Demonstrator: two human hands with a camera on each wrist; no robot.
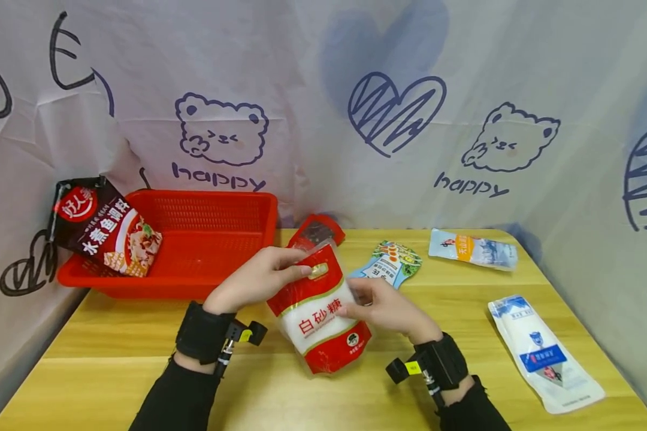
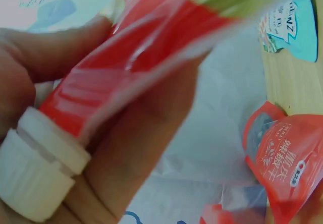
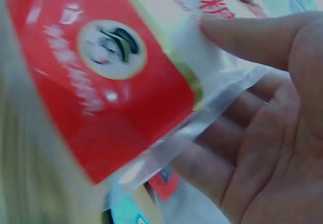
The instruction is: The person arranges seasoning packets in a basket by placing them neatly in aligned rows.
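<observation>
Tilted red-and-white sugar bag [image 1: 320,311]

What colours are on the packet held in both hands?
The packet is red at both ends and white across the middle; the head view shows it best.

The red-and-white bag [image 1: 323,311] reads "白砂糖"; the dark packet [image 1: 105,230] at left carries "好人家" in a red circle and "水煮鱼调料" below it; the red packet [image 2: 287,158] at far middle shows "重庆辣椒干"; the far cloth [image 1: 313,149] has "happy" written twice, left and right, and a large "E" at left
</observation>
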